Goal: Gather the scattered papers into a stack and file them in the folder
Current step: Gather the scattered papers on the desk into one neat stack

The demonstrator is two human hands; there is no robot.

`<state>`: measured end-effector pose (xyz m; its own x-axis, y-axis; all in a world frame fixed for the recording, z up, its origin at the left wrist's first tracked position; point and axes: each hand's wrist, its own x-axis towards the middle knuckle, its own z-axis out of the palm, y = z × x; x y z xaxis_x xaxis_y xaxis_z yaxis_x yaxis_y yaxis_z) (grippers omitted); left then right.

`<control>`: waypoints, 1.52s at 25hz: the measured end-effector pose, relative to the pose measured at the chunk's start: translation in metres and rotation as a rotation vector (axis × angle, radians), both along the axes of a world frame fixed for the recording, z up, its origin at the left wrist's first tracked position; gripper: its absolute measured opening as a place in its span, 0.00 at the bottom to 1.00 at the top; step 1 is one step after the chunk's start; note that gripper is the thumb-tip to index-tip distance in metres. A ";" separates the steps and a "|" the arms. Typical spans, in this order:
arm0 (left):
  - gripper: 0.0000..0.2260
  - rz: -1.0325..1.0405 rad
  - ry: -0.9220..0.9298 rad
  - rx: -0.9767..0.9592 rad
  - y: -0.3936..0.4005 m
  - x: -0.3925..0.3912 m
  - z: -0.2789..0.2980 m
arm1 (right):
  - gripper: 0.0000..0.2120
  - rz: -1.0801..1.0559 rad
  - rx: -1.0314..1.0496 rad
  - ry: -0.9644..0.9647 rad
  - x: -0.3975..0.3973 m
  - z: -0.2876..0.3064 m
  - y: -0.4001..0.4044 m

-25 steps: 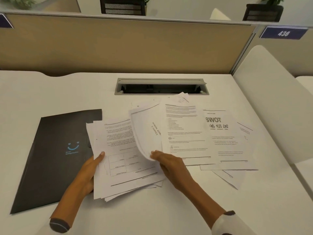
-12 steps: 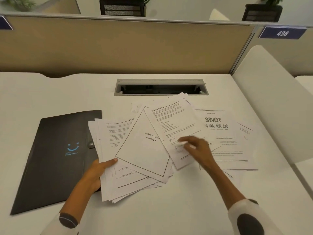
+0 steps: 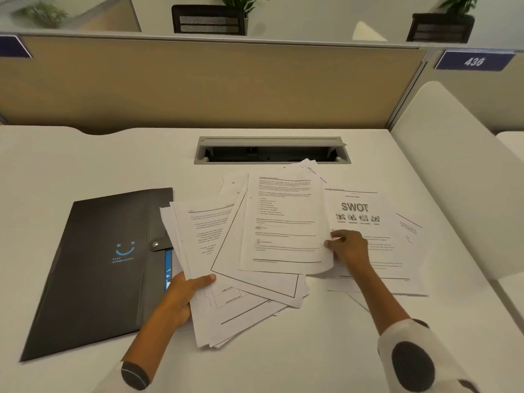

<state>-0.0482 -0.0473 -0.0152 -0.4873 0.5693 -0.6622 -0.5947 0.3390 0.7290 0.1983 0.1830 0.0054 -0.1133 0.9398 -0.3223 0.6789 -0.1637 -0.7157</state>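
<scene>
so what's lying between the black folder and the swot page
In the head view, the fanned stack of papers fills that stretch, from the black folder to the SWOT page.

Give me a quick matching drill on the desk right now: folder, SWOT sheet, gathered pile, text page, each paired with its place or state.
Things:
1. folder
2. SWOT sheet
3. gathered pile
4. text page

States:
A. held at its edge by the left hand
B. closed, lying left of the papers
C. pinched at its right edge by the right hand
D. flat on the desk, right of the hands

Pairs: 1-B, 2-D, 3-A, 4-C
</scene>
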 end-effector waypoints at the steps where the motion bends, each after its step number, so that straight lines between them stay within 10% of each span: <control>1: 0.14 -0.002 -0.008 0.002 0.001 0.003 0.000 | 0.15 0.026 -0.014 0.021 -0.003 -0.001 -0.009; 14: 0.15 -0.014 -0.123 0.069 0.007 0.013 -0.001 | 0.17 0.297 -0.071 -0.074 -0.030 0.001 -0.048; 20: 0.15 0.008 -0.150 0.037 -0.001 0.014 -0.001 | 0.28 -0.034 -0.064 0.068 -0.035 0.000 -0.049; 24: 0.16 -0.049 -0.123 0.058 -0.009 0.012 -0.002 | 0.08 -0.124 -0.146 0.353 -0.042 0.004 -0.044; 38: 0.21 -0.152 -0.069 0.134 -0.011 0.003 0.002 | 0.05 0.187 -0.311 0.422 -0.025 -0.002 -0.035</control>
